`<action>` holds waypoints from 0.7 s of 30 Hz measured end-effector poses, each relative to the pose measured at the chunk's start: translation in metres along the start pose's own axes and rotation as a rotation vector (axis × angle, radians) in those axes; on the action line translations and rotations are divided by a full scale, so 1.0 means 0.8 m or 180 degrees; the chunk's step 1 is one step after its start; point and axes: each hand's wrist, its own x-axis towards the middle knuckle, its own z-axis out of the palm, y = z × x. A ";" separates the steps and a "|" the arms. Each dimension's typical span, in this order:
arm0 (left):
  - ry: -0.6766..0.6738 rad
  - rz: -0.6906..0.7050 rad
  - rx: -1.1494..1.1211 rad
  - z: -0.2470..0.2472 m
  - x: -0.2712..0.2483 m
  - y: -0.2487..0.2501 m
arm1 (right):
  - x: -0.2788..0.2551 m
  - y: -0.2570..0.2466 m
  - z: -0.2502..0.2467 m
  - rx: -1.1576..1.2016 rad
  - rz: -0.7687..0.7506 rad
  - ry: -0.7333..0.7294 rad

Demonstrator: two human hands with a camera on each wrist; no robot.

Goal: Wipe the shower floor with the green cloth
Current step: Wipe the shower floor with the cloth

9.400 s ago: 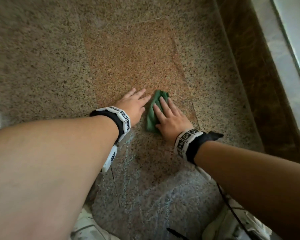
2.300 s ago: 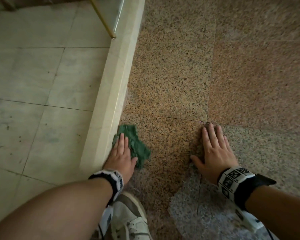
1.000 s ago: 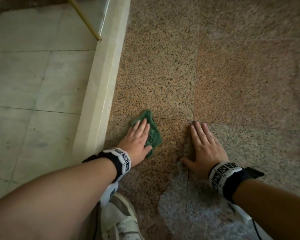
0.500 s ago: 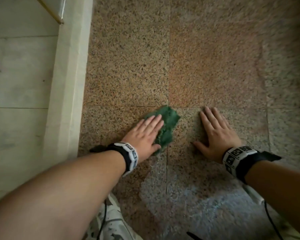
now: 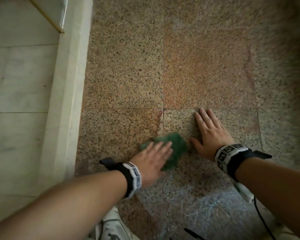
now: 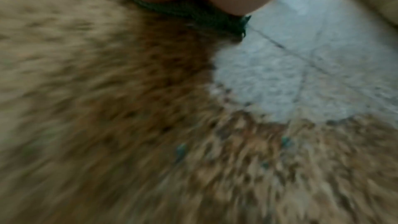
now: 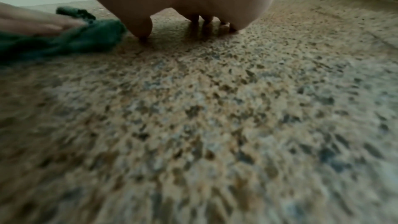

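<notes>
Granite floor point(image 5: 125, 70), speckled tan and black with a rusty orange tint in patches, fills most of the head view; thin dark grout lines cut it into large square slabs, and a pale grey sheen lies across the slabs nearest the person. The stone looks coarse-grained and matte in the right wrist view.

The green cloth point(image 5: 176, 144) is a crumpled, soft, knitted-looking wad lying on the floor right on a grout line, near the crossing of four slabs. The left hand point(image 5: 152, 161) lies flat on top of the cloth, fingers straight and close together, pressing it to the stone; the cloth bulges out past the fingertips and to their right. Both hand and cloth are smeared by motion blur. In the left wrist view only the heel of the hand and a dark, ribbed edge of the cloth under it can be seen.

The right hand point(image 5: 210, 134) rests palm down on bare granite just right of the cloth, fingers straight and slightly spread, thumb stretched out toward the cloth, its tip just beside the cloth; it holds nothing.

Each wrist carries a black strap with a white band of black square markers point(image 5: 227, 153). A smooth cream stone curb point(image 5: 68, 94) runs along the left edge of the granite, with pale marble-like tiles point(image 5: 19, 84) beyond it. A white shoe point(image 5: 111, 227) shows at the bottom edge.
</notes>
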 end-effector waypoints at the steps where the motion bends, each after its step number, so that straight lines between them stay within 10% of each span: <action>1: 0.0030 0.0213 0.0162 0.002 0.008 0.014 | 0.000 0.000 0.000 0.0010 -0.0009 0.0008; 5: 0.0231 0.0406 0.0706 -0.010 0.021 -0.003 | 0.000 0.002 -0.001 -0.0001 -0.0006 -0.0057; 12: 0.0464 -0.1752 -0.0332 -0.048 -0.012 -0.155 | 0.002 0.004 -0.003 -0.0017 -0.0008 -0.0154; 21: 0.0080 -0.0175 -0.0011 0.002 0.001 0.010 | 0.006 0.010 -0.008 -0.0002 -0.0080 -0.0341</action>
